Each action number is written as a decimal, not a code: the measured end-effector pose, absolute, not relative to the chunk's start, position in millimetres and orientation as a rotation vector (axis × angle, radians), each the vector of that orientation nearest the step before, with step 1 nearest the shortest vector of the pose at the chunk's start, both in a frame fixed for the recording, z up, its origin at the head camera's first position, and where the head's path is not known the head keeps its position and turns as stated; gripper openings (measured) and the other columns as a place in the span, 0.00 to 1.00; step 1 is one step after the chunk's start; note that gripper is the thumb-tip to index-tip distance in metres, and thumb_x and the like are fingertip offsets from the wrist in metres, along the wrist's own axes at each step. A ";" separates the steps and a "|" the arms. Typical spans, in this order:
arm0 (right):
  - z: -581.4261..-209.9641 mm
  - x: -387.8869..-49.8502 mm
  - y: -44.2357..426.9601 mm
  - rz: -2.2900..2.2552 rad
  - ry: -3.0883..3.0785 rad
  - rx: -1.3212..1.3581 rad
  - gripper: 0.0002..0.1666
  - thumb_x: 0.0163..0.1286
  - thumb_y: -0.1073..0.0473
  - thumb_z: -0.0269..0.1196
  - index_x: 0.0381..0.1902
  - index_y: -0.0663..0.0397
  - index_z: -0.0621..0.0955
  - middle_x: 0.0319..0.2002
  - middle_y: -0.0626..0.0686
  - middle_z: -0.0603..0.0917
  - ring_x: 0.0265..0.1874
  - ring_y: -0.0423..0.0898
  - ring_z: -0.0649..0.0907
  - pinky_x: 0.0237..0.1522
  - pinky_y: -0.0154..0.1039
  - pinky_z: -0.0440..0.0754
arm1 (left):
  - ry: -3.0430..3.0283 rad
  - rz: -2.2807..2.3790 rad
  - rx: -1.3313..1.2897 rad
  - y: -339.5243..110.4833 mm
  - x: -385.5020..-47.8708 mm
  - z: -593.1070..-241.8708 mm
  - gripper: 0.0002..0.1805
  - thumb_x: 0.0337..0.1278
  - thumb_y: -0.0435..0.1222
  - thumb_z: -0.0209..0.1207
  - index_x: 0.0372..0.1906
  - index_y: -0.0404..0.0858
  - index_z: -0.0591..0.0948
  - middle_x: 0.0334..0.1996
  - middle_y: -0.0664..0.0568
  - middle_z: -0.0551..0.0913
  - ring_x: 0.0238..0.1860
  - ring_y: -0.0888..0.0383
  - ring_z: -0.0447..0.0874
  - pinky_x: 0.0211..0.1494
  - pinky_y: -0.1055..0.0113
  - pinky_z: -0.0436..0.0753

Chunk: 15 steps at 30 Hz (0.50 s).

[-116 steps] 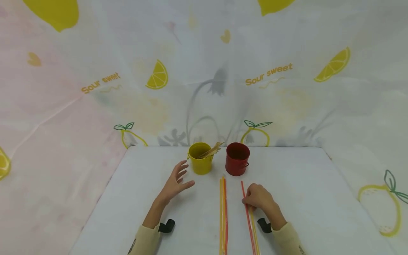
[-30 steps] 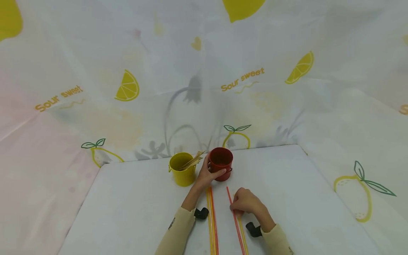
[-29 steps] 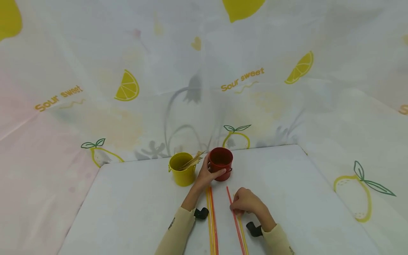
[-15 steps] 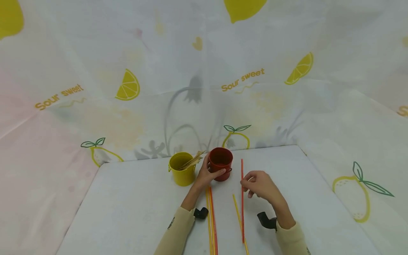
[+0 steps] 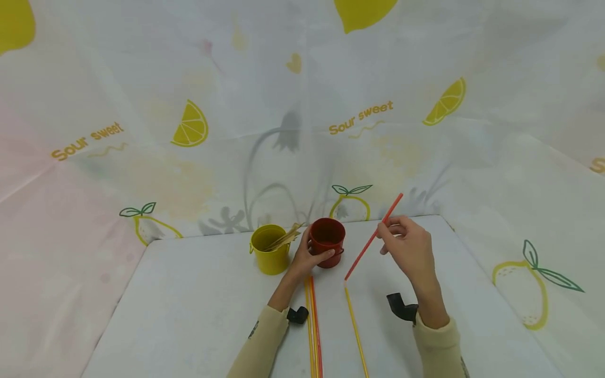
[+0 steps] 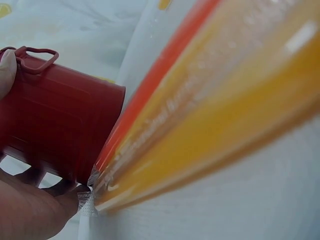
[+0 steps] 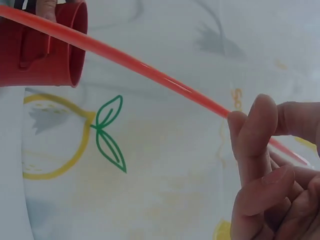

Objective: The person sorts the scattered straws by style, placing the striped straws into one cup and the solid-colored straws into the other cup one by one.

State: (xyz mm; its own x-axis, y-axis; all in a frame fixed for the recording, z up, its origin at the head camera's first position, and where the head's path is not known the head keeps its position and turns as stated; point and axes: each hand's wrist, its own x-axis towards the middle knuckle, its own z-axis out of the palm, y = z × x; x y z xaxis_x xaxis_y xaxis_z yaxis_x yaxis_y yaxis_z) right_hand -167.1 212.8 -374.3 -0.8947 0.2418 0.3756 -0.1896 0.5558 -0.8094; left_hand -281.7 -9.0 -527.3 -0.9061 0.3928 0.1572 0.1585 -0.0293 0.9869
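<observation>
Sticks [image 5: 283, 241] in left bucket [image 5: 273, 263], right bucket [image 5: 327, 245] beside it, left hand [image 5: 304, 260] between, straws [image 5: 313, 325] on table [image 5: 198, 304] before them

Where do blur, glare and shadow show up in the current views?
Left wrist: the wrapped straws blur toward the lens and carry whitish glare, while the red bucket looks dark; right wrist: a thin highlight on the red straw; head: soft, fairly even light, with a faint shadow on the white table below the right hand.
</observation>
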 end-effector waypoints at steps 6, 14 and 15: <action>-366.9 -179.5 204.1 1.277 -2.112 0.057 0.10 0.70 0.55 0.63 0.40 0.58 0.82 0.30 0.52 0.88 0.12 0.41 0.81 0.15 0.32 0.70 | 2.097 2.059 0.560 -9.3 -285.3 -534.4 0.46 0.56 0.35 0.69 0.75 0.51 0.56 0.69 0.51 0.65 0.65 0.47 0.66 0.63 0.51 0.73; -367.8 -187.7 194.7 1.268 -1.979 0.121 0.09 0.70 0.58 0.65 0.41 0.60 0.82 0.30 0.52 0.88 0.12 0.37 0.80 0.13 0.29 0.69 | 2.087 2.071 0.579 -8.9 -283.2 -530.3 0.45 0.56 0.36 0.70 0.75 0.51 0.57 0.68 0.50 0.65 0.64 0.46 0.66 0.62 0.51 0.74; -366.9 -187.2 194.2 1.264 -1.972 0.122 0.09 0.70 0.58 0.65 0.41 0.60 0.82 0.30 0.52 0.88 0.12 0.37 0.79 0.13 0.29 0.69 | 2.084 2.070 0.584 -9.8 -280.5 -525.1 0.45 0.56 0.35 0.69 0.75 0.49 0.57 0.68 0.49 0.65 0.64 0.46 0.66 0.62 0.51 0.74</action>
State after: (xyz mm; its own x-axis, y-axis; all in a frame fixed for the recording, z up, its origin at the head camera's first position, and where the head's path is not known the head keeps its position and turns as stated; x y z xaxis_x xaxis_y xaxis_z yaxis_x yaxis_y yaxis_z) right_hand -187.2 194.2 -366.9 -0.6947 0.3108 0.6486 -0.4597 0.5017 -0.7328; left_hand -280.5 -9.8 -525.1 -0.9135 0.3711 0.1666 0.1692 -0.0258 0.9852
